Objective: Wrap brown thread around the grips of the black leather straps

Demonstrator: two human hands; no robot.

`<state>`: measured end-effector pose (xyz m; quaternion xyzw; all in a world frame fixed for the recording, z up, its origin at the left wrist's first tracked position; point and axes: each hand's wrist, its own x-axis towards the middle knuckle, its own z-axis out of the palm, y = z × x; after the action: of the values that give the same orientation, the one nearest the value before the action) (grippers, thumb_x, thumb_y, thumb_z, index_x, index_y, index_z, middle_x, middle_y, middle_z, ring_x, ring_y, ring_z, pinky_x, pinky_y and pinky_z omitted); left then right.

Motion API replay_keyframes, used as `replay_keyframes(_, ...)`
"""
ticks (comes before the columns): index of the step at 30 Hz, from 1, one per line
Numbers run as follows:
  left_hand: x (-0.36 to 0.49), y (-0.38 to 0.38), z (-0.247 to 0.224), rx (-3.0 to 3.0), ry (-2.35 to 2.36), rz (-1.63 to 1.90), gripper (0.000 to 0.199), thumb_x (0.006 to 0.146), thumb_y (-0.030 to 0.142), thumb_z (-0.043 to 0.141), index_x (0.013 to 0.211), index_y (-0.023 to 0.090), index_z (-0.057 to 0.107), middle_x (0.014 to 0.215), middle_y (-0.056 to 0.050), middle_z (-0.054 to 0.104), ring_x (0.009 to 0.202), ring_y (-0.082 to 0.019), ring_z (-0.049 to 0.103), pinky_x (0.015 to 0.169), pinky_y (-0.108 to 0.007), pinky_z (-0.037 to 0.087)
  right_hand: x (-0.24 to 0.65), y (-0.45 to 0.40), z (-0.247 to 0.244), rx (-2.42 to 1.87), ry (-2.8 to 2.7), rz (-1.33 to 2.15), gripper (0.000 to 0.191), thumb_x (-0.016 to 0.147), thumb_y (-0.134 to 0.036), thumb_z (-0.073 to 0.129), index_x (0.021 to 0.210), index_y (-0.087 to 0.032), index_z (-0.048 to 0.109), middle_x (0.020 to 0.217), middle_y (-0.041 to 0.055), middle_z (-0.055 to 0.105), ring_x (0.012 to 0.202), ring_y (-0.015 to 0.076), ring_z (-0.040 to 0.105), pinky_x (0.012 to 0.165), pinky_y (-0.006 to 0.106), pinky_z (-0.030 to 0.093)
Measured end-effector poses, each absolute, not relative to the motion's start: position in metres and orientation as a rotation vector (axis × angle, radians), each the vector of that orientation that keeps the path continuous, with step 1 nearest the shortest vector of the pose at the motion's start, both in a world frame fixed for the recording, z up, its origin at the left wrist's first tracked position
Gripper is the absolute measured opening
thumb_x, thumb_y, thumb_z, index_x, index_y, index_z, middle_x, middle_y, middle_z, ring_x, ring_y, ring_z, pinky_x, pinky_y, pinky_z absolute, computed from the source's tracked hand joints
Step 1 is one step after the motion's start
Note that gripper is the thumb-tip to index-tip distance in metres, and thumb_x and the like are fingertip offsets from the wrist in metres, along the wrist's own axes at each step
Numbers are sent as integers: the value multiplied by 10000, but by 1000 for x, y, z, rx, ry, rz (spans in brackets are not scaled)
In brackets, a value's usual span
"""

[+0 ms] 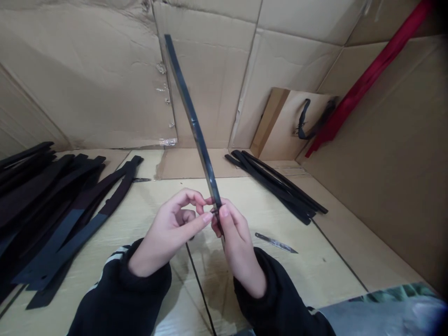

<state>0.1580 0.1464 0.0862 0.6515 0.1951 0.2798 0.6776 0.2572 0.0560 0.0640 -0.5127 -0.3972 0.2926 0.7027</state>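
Observation:
A long, narrow, glossy dark strip (pixel 194 122) rises from my hands, leaning to the upper left, with a paler side edge. My right hand (pixel 236 231) is closed around its lower part, thumb pressed on the near face. From the left, my left hand (pixel 178 224) meets it, with thumb and forefinger pinched at the strip's edge by a tiny dark bit. What that bit is stays too small to make out. On the table to the right of my right hand lies a slim pointed metal blade (pixel 276 242).
Many dark flat strips (pixel 87 205) are heaped at the left. Several black strips (pixel 276 186) lie at the back right. Cardboard walls (pixel 210 84) enclose the table (pixel 301 275). A cardboard piece with a black loop (pixel 303 119) leans in the corner, beside a hanging red band (pixel 371 77).

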Motion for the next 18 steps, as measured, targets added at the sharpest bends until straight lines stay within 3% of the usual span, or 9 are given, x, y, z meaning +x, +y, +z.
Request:
replay_keyframes(5, 158, 144, 89, 1714, 439, 713, 92, 749, 230, 651, 739, 139, 664, 638, -8, 620, 573, -58, 549, 537, -147, 454, 259, 55, 64, -1125, -836, 665, 369, 930, -494, 409, 957, -178, 598, 632, -32, 418, 558, 81, 357, 518, 212, 312)
replay_keyframes(12, 157, 142, 86, 1824, 504, 989, 78, 725, 236, 675, 733, 165, 707, 676, -27, 687, 437, -41, 453, 380, -150, 326, 257, 54, 65, -1157, -909, 666, 363, 945, -463, 388, 983, -185, 618, 649, -23, 417, 575, 94, 367, 537, 231, 321)
replay_keyframes(15, 158, 140, 86, 1858, 553, 1088, 67, 732, 229, 666, 711, 168, 685, 615, -2, 653, 424, -35, 428, 385, -145, 333, 257, 53, 68, -1159, -951, 611, 358, 942, -459, 395, 1069, -214, 623, 656, -19, 422, 613, 108, 416, 622, 249, 390)
replay_keyframes(18, 158, 137, 85, 1864, 581, 1198, 72, 757, 229, 642, 716, 172, 657, 521, 32, 567, 419, -35, 404, 398, -140, 336, 258, 52, 68, -1167, -961, 589, 342, 936, -437, 426, 1181, -256, 583, 767, 5, 527, 761, 134, 522, 781, 292, 444)
